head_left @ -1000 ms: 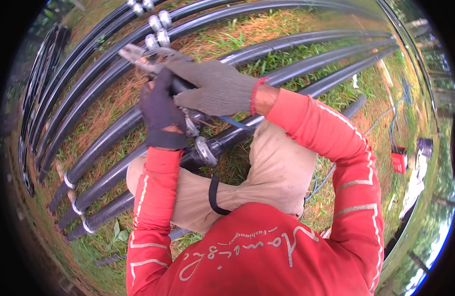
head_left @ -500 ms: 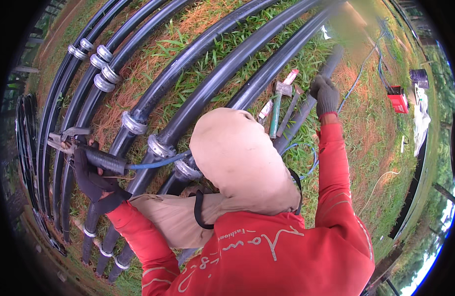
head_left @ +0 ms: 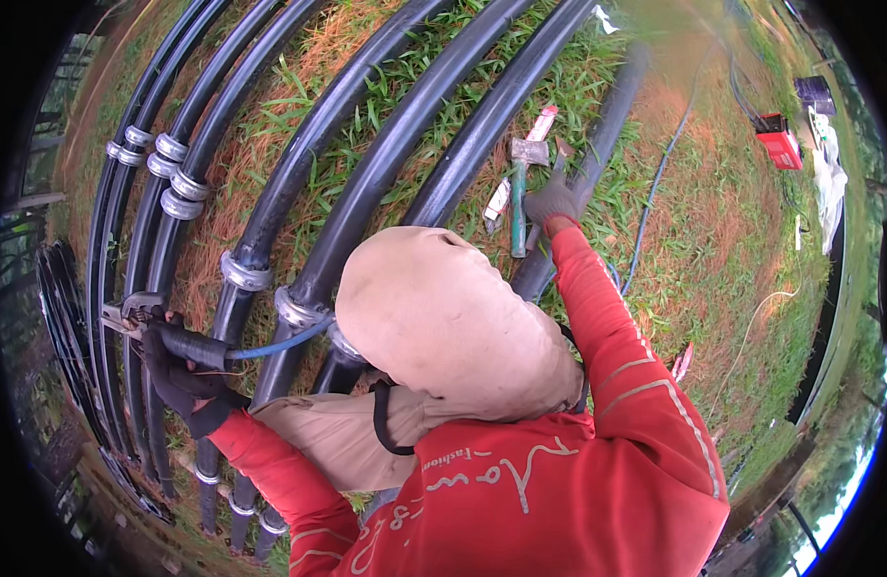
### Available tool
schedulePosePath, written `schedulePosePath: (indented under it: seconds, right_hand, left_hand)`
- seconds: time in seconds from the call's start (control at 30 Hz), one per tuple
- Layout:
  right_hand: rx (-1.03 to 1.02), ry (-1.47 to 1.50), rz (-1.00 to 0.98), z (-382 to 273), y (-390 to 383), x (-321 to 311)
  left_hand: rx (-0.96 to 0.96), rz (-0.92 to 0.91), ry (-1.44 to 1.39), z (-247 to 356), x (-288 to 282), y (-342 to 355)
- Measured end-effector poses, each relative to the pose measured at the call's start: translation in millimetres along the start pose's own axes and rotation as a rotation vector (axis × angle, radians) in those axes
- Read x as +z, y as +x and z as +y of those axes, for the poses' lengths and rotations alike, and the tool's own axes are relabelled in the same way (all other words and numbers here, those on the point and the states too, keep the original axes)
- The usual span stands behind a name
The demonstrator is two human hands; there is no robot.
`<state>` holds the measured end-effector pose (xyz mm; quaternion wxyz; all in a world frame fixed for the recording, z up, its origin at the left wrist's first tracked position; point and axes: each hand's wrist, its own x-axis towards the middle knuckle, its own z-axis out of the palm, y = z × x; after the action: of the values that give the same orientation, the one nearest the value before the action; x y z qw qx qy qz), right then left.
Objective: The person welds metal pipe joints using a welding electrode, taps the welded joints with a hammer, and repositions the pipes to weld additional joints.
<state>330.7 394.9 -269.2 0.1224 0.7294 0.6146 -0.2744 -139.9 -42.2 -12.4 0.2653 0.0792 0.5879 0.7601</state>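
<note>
At the left, my left hand [head_left: 179, 370], in a dark glove, is closed around the black handle of a welding electrode holder [head_left: 189, 341]. Its metal jaws point up and left, and a blue cable [head_left: 280, 346] runs from the handle to the right. My right hand [head_left: 554, 202], in a grey glove, lies over a narrow flat metal bar [head_left: 532, 238]; the back of the glove hides most of the fingers, so I cannot tell whether they grip it. Just left of that hand lies a hammer [head_left: 519, 207] with a green handle. A red-and-white packet [head_left: 543, 122] lies partly under the hammer.
Long black pipes [head_left: 367, 183] with silvery collars [head_left: 246, 272] cross the grass. Another dark pipe [head_left: 607, 125] passes beside my right hand. Beige cloth [head_left: 443, 298] covers the middle below. A red box [head_left: 778, 142], a dark bucket [head_left: 815, 94] and white plastic [head_left: 826, 178] stand right.
My right hand has moved left and slightly down, from above the dark pipe onto the flat bar beside the hammer. My left hand still holds the electrode holder. The whole view has shifted slightly.
</note>
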Motion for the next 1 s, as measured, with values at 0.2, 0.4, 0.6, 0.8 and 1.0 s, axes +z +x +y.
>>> schedulePosePath:
  seconds: [0.2, 0.4, 0.6, 0.8, 1.0]
  right_hand:
    - [0.101, 0.107, 0.027, -3.7, 15.5, 17.3]
    - [0.219, 0.311, -0.020, 1.7, 33.6, 34.7]
    - [0.090, 0.333, -0.027, -39.8, 9.4, 35.6]
    - [0.128, 0.245, 0.025, -44.3, 17.9, 51.5]
    - [0.128, 0.349, 0.009, -19.4, 49.5, 70.3]
  left_hand:
    - [-0.063, -0.080, -0.019, 1.7, 6.7, -0.9]
    - [0.029, 0.162, 0.064, -12.2, 34.2, -5.8]
    - [0.000, 0.072, 0.099, -12.1, 9.4, 3.2]
    - [0.487, -0.039, 0.688, -33.6, 29.4, -11.4]
    - [0.110, 0.085, 0.312, -15.6, 14.0, -3.7]
